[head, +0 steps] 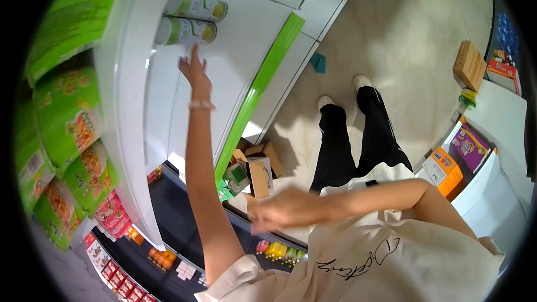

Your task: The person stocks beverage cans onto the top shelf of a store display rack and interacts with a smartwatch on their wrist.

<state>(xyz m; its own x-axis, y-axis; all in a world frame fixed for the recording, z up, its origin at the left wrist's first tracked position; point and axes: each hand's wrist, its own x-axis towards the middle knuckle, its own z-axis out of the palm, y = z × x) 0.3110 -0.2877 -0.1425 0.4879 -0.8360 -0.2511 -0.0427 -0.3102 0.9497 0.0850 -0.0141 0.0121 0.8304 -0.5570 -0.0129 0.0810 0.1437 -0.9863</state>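
My left hand [195, 69], with a band at its wrist, reaches over a white shelf board [228, 56]. Its fingers are apart and nothing is in them. Just beyond the fingertips, two white and green cylindrical cans [199, 5] [188, 31] lie or stand side by side near the shelf's inner side; whether a fingertip touches the nearer can cannot be told. My right hand [279, 212] is held before my torso, blurred by motion. Its fingers look curled, and whether they hold anything is unclear. A bright green strip [262, 88] runs along the shelf's front edge.
Green snack bags [69, 121] fill a shelf at the left. Opened cardboard boxes [260, 172] stand on the floor beside the shelving. A teal object [318, 63] lies near my feet. At the right are a cardboard box [470, 65], an orange package [442, 172] and a purple package [470, 147].
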